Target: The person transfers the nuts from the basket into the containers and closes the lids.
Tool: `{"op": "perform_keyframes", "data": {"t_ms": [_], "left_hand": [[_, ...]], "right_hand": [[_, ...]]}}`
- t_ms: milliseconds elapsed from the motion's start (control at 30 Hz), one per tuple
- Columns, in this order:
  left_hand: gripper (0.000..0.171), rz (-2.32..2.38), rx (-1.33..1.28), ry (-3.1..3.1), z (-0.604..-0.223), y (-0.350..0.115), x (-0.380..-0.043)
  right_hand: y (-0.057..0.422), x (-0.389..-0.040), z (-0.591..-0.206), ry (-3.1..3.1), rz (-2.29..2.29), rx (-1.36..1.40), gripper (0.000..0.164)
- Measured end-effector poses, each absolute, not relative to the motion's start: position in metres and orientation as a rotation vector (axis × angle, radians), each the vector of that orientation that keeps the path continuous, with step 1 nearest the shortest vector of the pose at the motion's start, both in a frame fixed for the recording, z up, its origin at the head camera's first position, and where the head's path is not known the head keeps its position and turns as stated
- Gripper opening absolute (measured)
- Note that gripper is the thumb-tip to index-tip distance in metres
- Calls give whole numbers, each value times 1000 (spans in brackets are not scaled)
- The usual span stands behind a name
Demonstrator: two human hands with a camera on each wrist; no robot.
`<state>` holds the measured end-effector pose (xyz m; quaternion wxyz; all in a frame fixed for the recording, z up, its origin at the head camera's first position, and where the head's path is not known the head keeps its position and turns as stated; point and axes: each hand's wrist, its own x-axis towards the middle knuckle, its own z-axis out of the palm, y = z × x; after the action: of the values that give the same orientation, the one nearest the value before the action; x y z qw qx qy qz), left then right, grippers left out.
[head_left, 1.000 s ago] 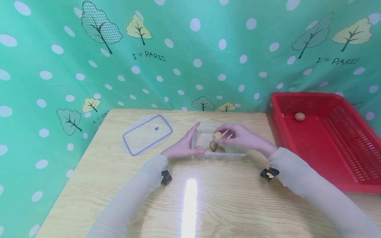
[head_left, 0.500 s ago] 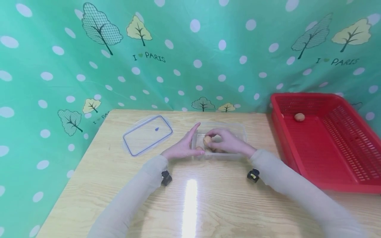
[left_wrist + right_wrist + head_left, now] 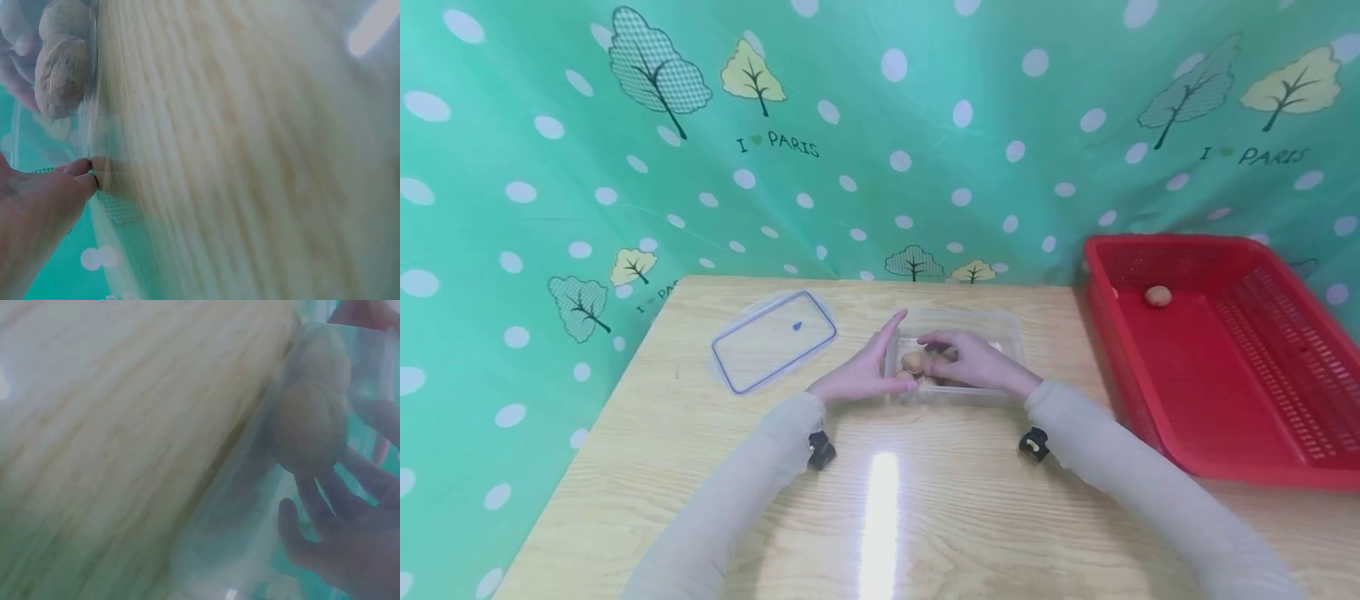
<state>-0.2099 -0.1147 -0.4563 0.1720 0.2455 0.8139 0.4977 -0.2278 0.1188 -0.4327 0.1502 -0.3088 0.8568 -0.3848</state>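
Observation:
A clear plastic container (image 3: pixel 1000 393) holds several walnuts (image 3: pixel 913 362), bunched at its left end. My left hand (image 3: pixel 867 367) grips that end, thumb at the front rim and index finger stretched toward the back. In the left wrist view, fingertips (image 3: pixel 84 172) meet the container's side. My right hand (image 3: pixel 973 360) is lowered inside the container, its fingers spread and loosely bent beside the walnuts. The right wrist view shows a walnut (image 3: pixel 309 428) through the wall, in front of the parted fingers (image 3: pixel 290 528). Part of the walnuts is hidden beneath the right hand.
To the left lies a clear lid (image 3: pixel 775 343) with a blue seal on the wooden table (image 3: pixel 760 517). A red basket (image 3: pixel 1232 392) stands at the right, with a walnut (image 3: pixel 1158 296) near its back left corner. A green patterned cloth (image 3: pixel 850 108) hangs behind the table.
My right hand has moved left and down into the container with a walnut and let it go at the left end. My left hand has stayed at the container.

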Motion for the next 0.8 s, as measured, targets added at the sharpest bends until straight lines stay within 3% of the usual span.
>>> {"op": "perform_keyframes", "data": {"t_ms": [800], "left_hand": [[114, 1409, 736, 2317, -457, -114, -211]], "right_hand": [[146, -208, -373, 2468, -1290, -979, 30]]}}
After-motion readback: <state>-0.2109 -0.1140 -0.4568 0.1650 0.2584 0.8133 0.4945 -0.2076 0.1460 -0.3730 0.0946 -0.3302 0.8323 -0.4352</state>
